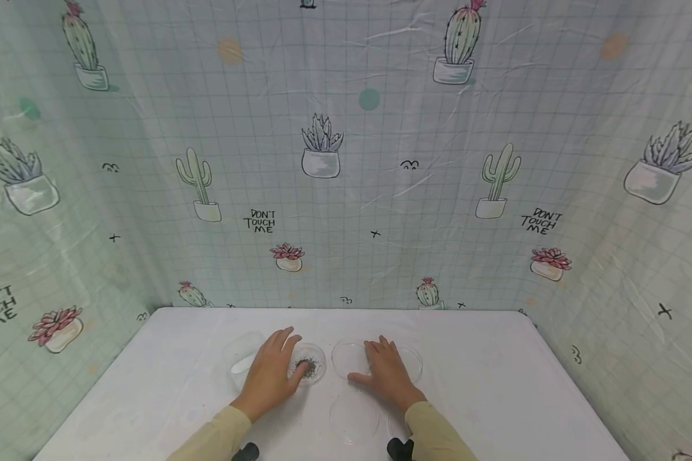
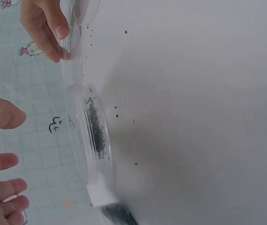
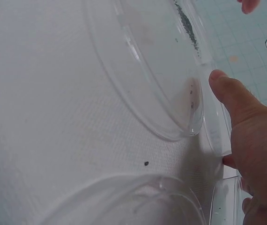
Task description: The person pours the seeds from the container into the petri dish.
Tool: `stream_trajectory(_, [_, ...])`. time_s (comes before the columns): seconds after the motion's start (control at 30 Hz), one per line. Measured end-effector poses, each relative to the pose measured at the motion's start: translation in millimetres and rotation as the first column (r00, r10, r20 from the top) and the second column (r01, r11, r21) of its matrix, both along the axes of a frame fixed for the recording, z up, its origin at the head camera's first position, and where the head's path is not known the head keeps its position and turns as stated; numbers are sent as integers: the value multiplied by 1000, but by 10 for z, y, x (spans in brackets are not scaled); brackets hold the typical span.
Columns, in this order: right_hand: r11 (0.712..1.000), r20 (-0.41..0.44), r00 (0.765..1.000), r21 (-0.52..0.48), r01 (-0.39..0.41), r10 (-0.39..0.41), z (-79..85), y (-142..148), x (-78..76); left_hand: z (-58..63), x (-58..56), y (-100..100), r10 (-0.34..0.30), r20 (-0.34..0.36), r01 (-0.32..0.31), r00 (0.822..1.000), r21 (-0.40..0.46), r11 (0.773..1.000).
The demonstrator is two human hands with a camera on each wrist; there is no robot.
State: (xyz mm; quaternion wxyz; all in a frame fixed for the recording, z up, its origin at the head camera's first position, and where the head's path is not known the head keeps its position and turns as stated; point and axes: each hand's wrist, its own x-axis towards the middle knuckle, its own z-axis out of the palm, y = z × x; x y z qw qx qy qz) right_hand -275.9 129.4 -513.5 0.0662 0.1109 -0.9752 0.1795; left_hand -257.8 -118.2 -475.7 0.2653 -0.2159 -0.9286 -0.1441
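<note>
In the head view, my left hand hovers just left of and above a clear petri dish containing small dark grains. The left wrist view shows that hand's fingers spread and apart from the dish. My right hand is at the right side of another clear petri dish; its thumb lies along the near rim and its fingers reach the far side, holding the edge. Part of a further clear dish lies hidden behind the right hand.
Two more clear dishes stand nearer me, one at the middle and one partly under the right forearm. Left of the left hand is a larger clear dish with a white spoon-like piece. Stray dark grains dot the white table. Patterned curtains surround it.
</note>
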Motion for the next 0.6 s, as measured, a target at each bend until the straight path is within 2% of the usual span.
stream_trajectory(0.13, [1000,5,1000,-3,4,-4,1,-3,6,15,-4,-71,10,-27,-10,1000,-1,1000])
stream_trajectory(0.37, [1000,9,1000,1,4,-4,-6,0,4,13,-2,-179,54,-4,-54,999,-12,998])
stream_trajectory(0.6, [1000,3,1000,-4,4,-4,-7,4,12,4,17,-258,69,-23,-69,997,-14,997])
